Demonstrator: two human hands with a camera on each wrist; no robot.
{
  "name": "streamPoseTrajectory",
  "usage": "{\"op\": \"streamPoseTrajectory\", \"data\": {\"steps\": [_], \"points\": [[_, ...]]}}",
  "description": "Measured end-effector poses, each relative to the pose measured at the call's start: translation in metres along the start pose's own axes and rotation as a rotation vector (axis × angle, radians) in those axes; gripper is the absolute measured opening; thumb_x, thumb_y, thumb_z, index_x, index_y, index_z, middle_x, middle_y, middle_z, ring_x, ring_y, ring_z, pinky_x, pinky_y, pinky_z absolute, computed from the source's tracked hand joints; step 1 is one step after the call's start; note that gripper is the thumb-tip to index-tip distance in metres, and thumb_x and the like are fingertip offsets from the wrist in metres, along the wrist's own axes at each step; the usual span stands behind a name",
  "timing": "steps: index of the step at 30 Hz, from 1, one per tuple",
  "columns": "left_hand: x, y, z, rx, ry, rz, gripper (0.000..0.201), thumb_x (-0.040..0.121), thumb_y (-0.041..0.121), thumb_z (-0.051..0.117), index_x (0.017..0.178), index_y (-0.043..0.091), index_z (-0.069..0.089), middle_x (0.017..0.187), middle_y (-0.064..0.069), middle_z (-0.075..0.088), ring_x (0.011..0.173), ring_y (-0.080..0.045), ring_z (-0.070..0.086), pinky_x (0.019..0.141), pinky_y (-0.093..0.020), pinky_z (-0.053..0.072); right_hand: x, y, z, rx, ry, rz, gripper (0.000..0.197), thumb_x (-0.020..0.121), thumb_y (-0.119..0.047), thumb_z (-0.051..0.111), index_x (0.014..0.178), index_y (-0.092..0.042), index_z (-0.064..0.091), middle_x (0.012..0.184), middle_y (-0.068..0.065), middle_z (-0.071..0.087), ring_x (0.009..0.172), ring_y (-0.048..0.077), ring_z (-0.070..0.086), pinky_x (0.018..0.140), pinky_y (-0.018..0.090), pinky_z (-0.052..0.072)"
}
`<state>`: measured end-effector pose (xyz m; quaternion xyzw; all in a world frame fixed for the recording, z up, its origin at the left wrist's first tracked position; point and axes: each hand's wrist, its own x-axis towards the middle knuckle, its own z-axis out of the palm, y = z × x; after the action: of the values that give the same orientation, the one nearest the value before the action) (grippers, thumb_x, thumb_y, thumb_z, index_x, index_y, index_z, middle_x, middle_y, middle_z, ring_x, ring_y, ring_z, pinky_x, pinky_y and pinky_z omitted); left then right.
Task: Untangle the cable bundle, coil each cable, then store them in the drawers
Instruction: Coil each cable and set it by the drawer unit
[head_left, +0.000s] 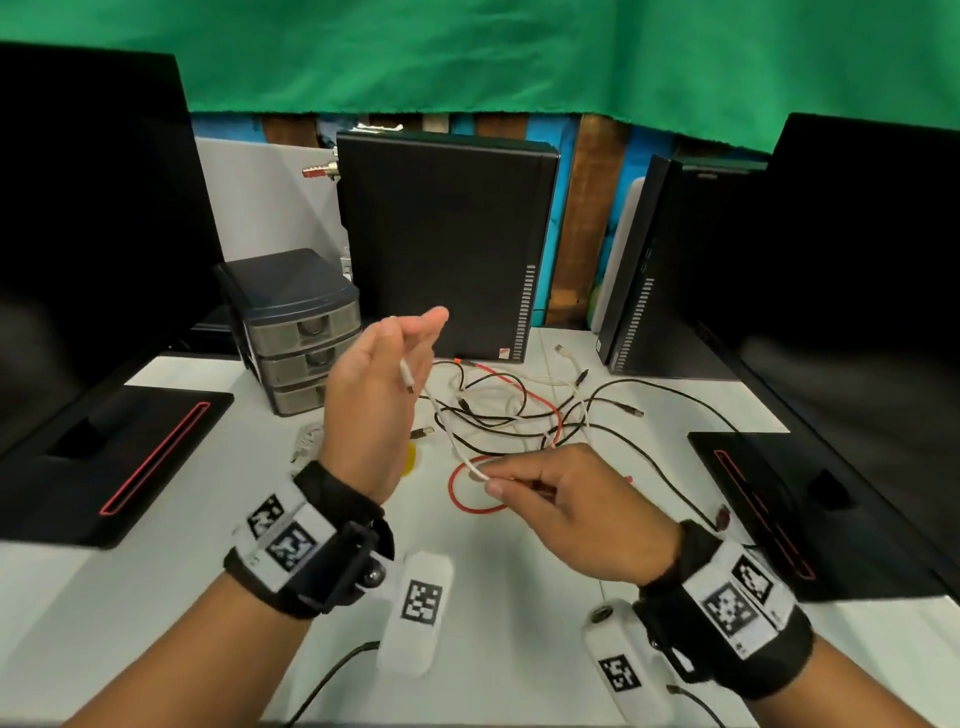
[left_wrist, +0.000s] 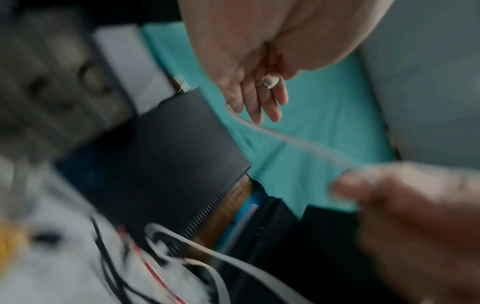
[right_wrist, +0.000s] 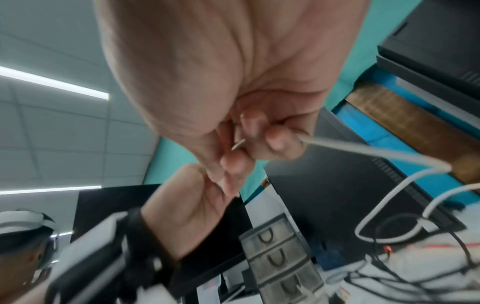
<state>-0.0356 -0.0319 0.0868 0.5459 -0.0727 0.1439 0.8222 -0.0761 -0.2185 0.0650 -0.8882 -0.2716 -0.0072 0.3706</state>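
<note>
My left hand (head_left: 374, 395) is raised above the table with its fingers straight. Its thumb pins the plug end of a white cable (head_left: 447, 431) against the palm. In the left wrist view the white cable (left_wrist: 298, 139) runs from behind the fingers to my right hand (left_wrist: 405, 197). Lower and to the right, my right hand (head_left: 545, 493) pinches the same white cable (right_wrist: 363, 151) in curled fingers. Behind both hands lies the tangled bundle (head_left: 519, 410) of black, white and red cables. The grey three-drawer unit (head_left: 306, 343) stands at the left with its drawers closed.
A black computer tower (head_left: 447, 244) stands behind the bundle and a second tower (head_left: 644, 270) to its right. Monitors (head_left: 88, 234) (head_left: 857, 286) flank the white table (head_left: 156, 597), their black bases (head_left: 119, 457) at both sides. A yellow item (head_left: 412, 457) lies under my left hand.
</note>
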Motion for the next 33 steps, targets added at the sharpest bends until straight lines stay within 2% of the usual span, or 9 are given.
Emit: {"op": "streamPoseTrajectory", "data": {"steps": [3,6,13,18,22,25,28,31,33], "points": [[0.0,-0.015,-0.005,0.651,-0.052,0.327,0.033,0.108,0.021,0.039,0.098,0.017,0.07,0.103,0.008,0.073,0.103,0.0,0.065,0.092,-0.018,0.047,-0.003,-0.011,-0.019,-0.105,0.028,-0.052,0.024,0.101,-0.032,0.055,0.112,-0.022,0.074,0.098,-0.012,0.075,0.089,0.006,0.067,0.08,0.033,0.054],[-0.006,-0.029,-0.01,0.907,-0.309,0.317,0.037,0.106,0.034,0.038,0.093,0.018,0.069,0.076,0.009,0.065,0.078,-0.005,0.063,0.07,-0.023,0.048,-0.002,-0.021,-0.045,-0.203,0.127,-0.076,0.026,0.099,-0.037,0.053,0.106,-0.025,0.074,0.097,-0.016,0.073,0.089,0.002,0.066,0.08,0.029,0.054],[-0.033,-0.003,0.023,0.241,-0.541,-0.12,0.046,0.101,0.041,0.038,0.079,0.015,0.069,0.052,0.003,0.048,0.047,-0.01,0.041,0.055,-0.019,0.039,0.017,0.006,-0.083,-0.102,0.388,-0.047,0.019,0.096,-0.027,0.06,0.111,-0.028,0.072,0.104,-0.021,0.069,0.103,-0.003,0.064,0.093,0.024,0.054],[-0.026,0.022,0.024,-0.209,-0.352,-0.152,0.034,0.098,0.033,0.044,0.085,0.015,0.07,0.058,0.003,0.049,0.055,-0.012,0.056,0.07,-0.025,0.054,0.015,0.017,-0.046,-0.084,0.114,0.057,0.025,0.098,-0.035,0.056,0.117,-0.032,0.072,0.104,-0.021,0.069,0.096,-0.001,0.064,0.092,0.038,0.055],[-0.018,0.007,0.017,-0.135,-0.202,-0.115,0.032,0.099,0.028,0.046,0.088,0.02,0.075,0.077,0.001,0.07,0.094,-0.019,0.073,0.099,-0.037,0.049,0.002,0.0,-0.017,-0.115,-0.087,-0.072,0.033,0.102,-0.04,0.05,0.111,-0.018,0.073,0.1,-0.004,0.076,0.092,0.011,0.07,0.085,0.039,0.054],[-0.016,-0.012,0.011,0.31,-0.153,0.094,0.039,0.106,0.027,0.044,0.084,0.031,0.076,0.103,0.001,0.076,0.11,-0.018,0.069,0.105,-0.042,0.047,-0.006,-0.017,-0.025,-0.157,-0.156,-0.103,0.034,0.105,-0.032,0.046,0.099,-0.007,0.068,0.075,0.002,0.065,0.07,0.016,0.06,0.071,0.039,0.05],[-0.019,-0.02,0.009,0.643,-0.288,0.242,0.032,0.105,0.033,0.043,0.086,0.034,0.068,0.094,0.006,0.076,0.095,-0.009,0.069,0.091,-0.034,0.051,-0.01,-0.033,-0.047,-0.106,-0.162,-0.099,0.033,0.105,-0.03,0.048,0.094,-0.006,0.067,0.07,0.004,0.059,0.065,0.017,0.054,0.063,0.032,0.047],[-0.029,-0.018,0.017,0.517,-0.523,0.085,0.037,0.103,0.032,0.039,0.091,0.015,0.071,0.064,-0.004,0.069,0.068,-0.01,0.063,0.08,-0.03,0.052,-0.002,-0.033,-0.073,-0.016,0.013,-0.108,0.021,0.1,-0.021,0.056,0.094,-0.014,0.074,0.079,-0.015,0.067,0.076,0.004,0.064,0.068,0.015,0.046],[-0.035,-0.011,0.023,0.298,-0.592,-0.071,0.041,0.102,0.031,0.038,0.096,0.009,0.072,0.053,-0.003,0.06,0.057,-0.013,0.058,0.084,-0.035,0.055,0.008,-0.024,-0.086,0.051,0.159,-0.121,0.014,0.095,-0.022,0.063,0.094,-0.017,0.076,0.085,-0.006,0.072,0.083,0.013,0.068,0.072,0.027,0.054]]}}
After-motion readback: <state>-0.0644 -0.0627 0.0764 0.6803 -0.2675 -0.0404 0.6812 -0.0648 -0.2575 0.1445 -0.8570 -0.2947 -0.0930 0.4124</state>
